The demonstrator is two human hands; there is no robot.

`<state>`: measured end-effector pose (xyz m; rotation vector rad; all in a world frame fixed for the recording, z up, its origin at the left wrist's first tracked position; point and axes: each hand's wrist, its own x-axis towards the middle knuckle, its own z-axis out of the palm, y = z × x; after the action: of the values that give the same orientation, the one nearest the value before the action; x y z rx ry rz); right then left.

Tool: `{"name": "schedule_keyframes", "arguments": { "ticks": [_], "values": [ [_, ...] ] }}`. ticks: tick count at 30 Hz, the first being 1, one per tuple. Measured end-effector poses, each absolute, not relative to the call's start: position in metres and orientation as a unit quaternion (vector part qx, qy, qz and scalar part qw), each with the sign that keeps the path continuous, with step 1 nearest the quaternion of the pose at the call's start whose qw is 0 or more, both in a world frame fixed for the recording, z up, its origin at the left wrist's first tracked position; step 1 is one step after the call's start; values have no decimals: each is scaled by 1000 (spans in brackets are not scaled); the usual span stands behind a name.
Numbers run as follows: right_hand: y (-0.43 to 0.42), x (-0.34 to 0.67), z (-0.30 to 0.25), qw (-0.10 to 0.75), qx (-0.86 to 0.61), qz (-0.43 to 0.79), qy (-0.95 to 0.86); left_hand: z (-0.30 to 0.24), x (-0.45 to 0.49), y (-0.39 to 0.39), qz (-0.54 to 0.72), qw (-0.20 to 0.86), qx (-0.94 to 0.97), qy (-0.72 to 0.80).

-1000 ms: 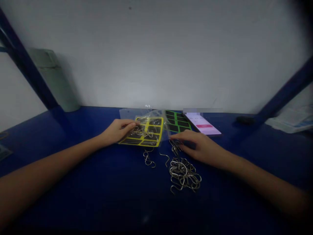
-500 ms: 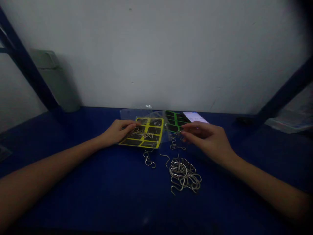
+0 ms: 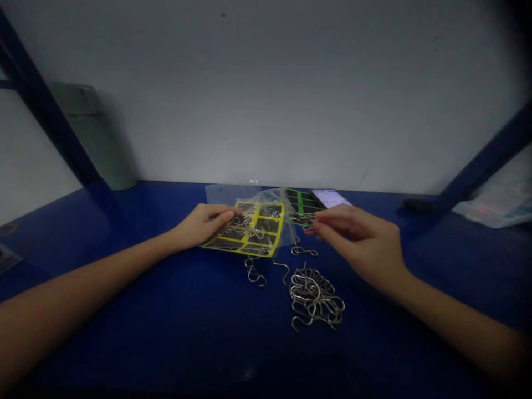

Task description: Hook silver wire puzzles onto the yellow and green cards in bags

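My left hand (image 3: 206, 224) pinches the left edge of a clear plastic bag (image 3: 272, 200). Several metal S-hooks (image 3: 249, 227) show inside the bag, over a yellow-and-black label sheet (image 3: 277, 239) whose place in or under the plastic I cannot tell. Between the thumb and fingers of my right hand (image 3: 353, 230) are metal S-hooks (image 3: 305, 218), their ends pointing left at the bag's right side. Nearer to me lies a tangled pile of S-hooks (image 3: 316, 299). Loose S-hooks (image 3: 254, 272) rest in front of the bag, and one more hook (image 3: 305, 251) lies below my right hand.
Behind my right hand are a green-and-black label sheet (image 3: 300, 200) and a lit phone (image 3: 330, 198). A greenish bottle (image 3: 102, 138) stands at the back left, behind a blue post. Clear plastic packaging (image 3: 494, 206) and a dark object (image 3: 419, 205) lie at right on the blue table (image 3: 199, 338).
My right hand has lifted slightly, and the S-hooks in it now reach left to the bag. The bag and yellow sheet have shifted a little to the right.
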<state>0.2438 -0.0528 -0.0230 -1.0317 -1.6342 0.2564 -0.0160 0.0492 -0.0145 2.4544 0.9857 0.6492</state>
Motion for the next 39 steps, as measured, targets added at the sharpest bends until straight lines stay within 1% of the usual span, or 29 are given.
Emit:
{"name": "schedule_keyframes", "arguments": {
  "ticks": [2,4,8,10,15,18,24,29,31,35,39],
  "values": [
    [-56,238,-20,552,-427,41,-715,-14,-14,46,236,224,881,343],
    [-58,232,-17,540,-424,-1,-727,-14,-12,43,239,241,882,326],
    [-57,224,-18,516,-420,-20,-746,-11,-8,36,240,256,887,302],
    [-55,224,-22,482,-394,-34,-782,-9,-7,34,237,261,885,304],
    [-52,231,-26,356,-314,-44,-879,-8,-8,34,237,260,884,308],
    [-52,235,-24,343,-320,-55,-881,-9,-9,36,238,255,884,310],
    [-54,235,-20,327,-316,-15,-891,-11,-10,36,240,273,877,313],
    [-48,252,-19,348,-381,10,-857,-11,-12,42,252,251,872,336],
    [-44,260,-21,326,-412,34,-850,-12,-14,45,259,239,867,352],
    [-39,267,-27,247,-450,78,-855,-16,-16,51,268,220,861,372],
    [-40,264,-29,224,-439,102,-864,-18,-18,54,257,204,866,377]
  ]
}}
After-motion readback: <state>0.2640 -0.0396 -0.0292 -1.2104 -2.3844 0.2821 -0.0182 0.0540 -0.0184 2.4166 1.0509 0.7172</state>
